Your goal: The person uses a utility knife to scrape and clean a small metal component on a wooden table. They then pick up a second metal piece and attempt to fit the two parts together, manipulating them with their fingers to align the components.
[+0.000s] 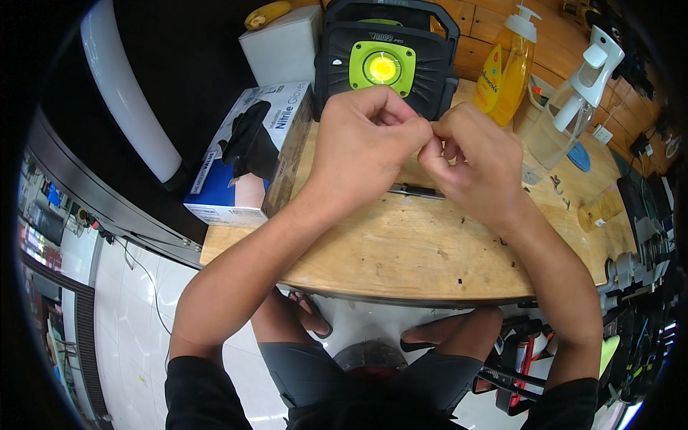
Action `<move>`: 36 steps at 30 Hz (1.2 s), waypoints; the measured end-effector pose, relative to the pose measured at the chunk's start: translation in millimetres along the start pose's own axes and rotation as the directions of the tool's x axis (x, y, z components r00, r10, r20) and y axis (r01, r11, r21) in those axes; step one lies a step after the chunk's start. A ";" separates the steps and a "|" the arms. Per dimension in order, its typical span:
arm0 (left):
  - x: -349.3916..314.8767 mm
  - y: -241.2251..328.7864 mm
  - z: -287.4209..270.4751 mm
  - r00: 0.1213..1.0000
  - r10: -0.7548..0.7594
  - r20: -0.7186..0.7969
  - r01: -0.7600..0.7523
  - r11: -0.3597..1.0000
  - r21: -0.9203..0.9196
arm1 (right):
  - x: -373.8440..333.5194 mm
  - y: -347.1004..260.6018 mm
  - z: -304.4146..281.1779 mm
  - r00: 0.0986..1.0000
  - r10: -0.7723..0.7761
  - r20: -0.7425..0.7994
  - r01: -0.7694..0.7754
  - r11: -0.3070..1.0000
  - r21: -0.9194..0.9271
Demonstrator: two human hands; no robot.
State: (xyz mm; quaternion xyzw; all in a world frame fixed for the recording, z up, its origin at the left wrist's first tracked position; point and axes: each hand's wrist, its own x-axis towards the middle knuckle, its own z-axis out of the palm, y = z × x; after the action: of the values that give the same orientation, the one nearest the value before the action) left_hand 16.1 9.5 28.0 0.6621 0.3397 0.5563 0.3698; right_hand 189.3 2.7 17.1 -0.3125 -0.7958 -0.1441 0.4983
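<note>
My left hand [373,143] and my right hand [476,159] meet above the wooden table, thumbs and fingertips pinched together. A tiny dark bit shows near the left fingertips, too small to name; whatever else the fingers hold is hidden. Under the gap between my hands lies a slim black and grey tool [417,190], perhaps a knife or pen, partly covered by my right hand. Just beyond my hands stands a black work light [337,86] with a lime green frame and a lit yellow centre.
A glove box [236,208] with a black glove [251,140] poking out sits left. Behind it is a white box [276,54] bearing a banana [268,16]. At right stand a yellow pump bottle [505,68], a spray bottle [566,122] and a cup [600,209]. Dark scraps dot the table [358,251].
</note>
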 end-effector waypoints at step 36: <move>2.4 -6.8 -2.4 0.980 -0.154 0.122 0.180 0.955 -0.237 | -2.2 -3.8 1.0 0.842 0.524 0.131 -0.492 0.643 0.587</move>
State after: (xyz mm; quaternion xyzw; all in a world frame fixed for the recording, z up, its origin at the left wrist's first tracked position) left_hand 13.9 15.2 23.5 0.6073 0.3031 0.5263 0.5122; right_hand 186.9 -0.5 15.0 -0.3451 -0.6663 0.2525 0.6109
